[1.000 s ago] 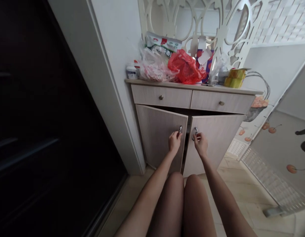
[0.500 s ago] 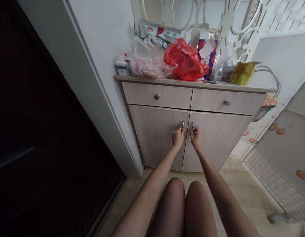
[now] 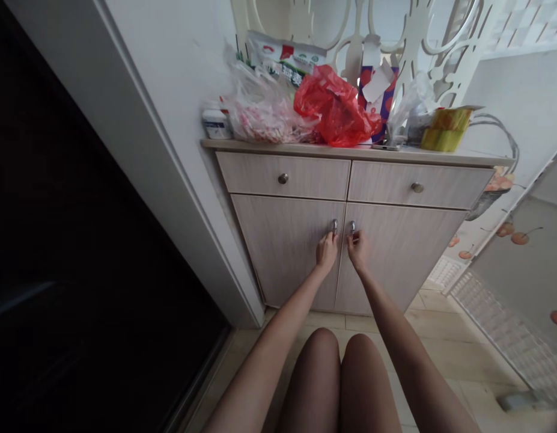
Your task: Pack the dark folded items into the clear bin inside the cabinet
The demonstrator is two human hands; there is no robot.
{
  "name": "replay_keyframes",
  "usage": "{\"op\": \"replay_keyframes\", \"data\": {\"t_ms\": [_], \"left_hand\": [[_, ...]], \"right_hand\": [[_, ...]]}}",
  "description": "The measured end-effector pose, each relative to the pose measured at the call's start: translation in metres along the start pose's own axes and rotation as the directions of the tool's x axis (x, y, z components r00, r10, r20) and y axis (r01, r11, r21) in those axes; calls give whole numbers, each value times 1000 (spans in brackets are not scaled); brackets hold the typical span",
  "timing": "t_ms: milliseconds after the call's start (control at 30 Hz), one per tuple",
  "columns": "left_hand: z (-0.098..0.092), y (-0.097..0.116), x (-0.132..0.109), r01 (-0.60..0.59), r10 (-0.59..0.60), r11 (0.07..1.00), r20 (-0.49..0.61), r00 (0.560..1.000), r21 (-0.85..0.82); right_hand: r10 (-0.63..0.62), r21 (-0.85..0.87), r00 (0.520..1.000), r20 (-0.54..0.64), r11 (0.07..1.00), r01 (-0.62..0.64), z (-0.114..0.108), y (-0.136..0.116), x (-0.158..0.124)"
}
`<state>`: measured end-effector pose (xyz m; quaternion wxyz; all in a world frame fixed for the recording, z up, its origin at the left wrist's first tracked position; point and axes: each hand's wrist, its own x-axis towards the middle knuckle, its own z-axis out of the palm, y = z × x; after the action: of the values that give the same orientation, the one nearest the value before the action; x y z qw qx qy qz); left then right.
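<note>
A pale wood-grain cabinet stands in front of me, its left door (image 3: 282, 240) and right door (image 3: 399, 252) both closed. My left hand (image 3: 327, 249) is closed around the lower part of the left door's metal handle (image 3: 334, 224). Close beside it, the fingers of my right hand (image 3: 358, 248) grip the lower end of the right door's handle (image 3: 353, 226). The upper parts of both handles show above my fingers. Over the doors are two closed drawers, a left one (image 3: 251, 175) and a right one (image 3: 458, 186), each with a round knob.
On the cabinet top (image 3: 395, 154) lie a clear plastic bag (image 3: 260, 111), a red plastic bag (image 3: 334, 111), an open purple box (image 3: 389, 99), a yellow package (image 3: 446, 129) and a white tub (image 3: 216, 124). A wall edge (image 3: 179, 168) runs along the left. My knees (image 3: 325, 355) are below.
The view has shifted slightly. Both hands stay on the handles, and the dark gap along the top of the doors looks thinner than before.
</note>
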<state>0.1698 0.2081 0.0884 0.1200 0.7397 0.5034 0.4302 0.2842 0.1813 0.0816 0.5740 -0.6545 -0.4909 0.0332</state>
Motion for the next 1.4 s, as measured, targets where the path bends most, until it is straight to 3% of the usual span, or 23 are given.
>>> {"op": "replay_keyframes", "data": {"t_ms": [267, 467, 733, 833, 933, 1067, 1133, 1233, 1300, 1400], "left_hand": [[0, -1, 2, -2, 0, 999, 34, 999, 48], [-3, 3, 4, 10, -14, 998, 64, 998, 61], [-19, 26, 6, 131, -145, 987, 160, 976, 90], [-32, 29, 4, 190, -179, 981, 191, 965, -43], [-45, 22, -15, 317, -277, 915, 184, 943, -247], [-60, -7, -79, 485, -402, 749, 273, 874, -451], [-67, -21, -115, 567, -399, 527, 404, 823, -633], [-79, -25, -151, 627, -207, 65, 604, 769, -776], [-87, -13, -157, 586, -90, -183, 607, 790, -790], [-89, 14, -142, 492, -47, -384, 548, 835, -782]], "right_hand": [[22, -25, 1000, 1, 999, -22, 1, -1, 1], [27, -14, 997, 66, 1000, -26, -5, -4, 1], [66, 75, 986, 153, 994, -79, -20, -16, 9], [60, 148, 980, 192, 985, -89, -34, -17, 5], [160, 280, 969, 188, 937, -209, -58, -7, -21], [316, 412, 900, 299, 808, -421, -93, 20, -91], [355, 487, 841, 408, 695, -529, -106, 30, -123], [284, 660, 780, 557, 419, -624, -119, 26, -145], [158, 734, 762, 628, 208, -647, -123, 12, -140], [-14, 735, 735, 678, -34, -678, -119, -10, -116]]}}
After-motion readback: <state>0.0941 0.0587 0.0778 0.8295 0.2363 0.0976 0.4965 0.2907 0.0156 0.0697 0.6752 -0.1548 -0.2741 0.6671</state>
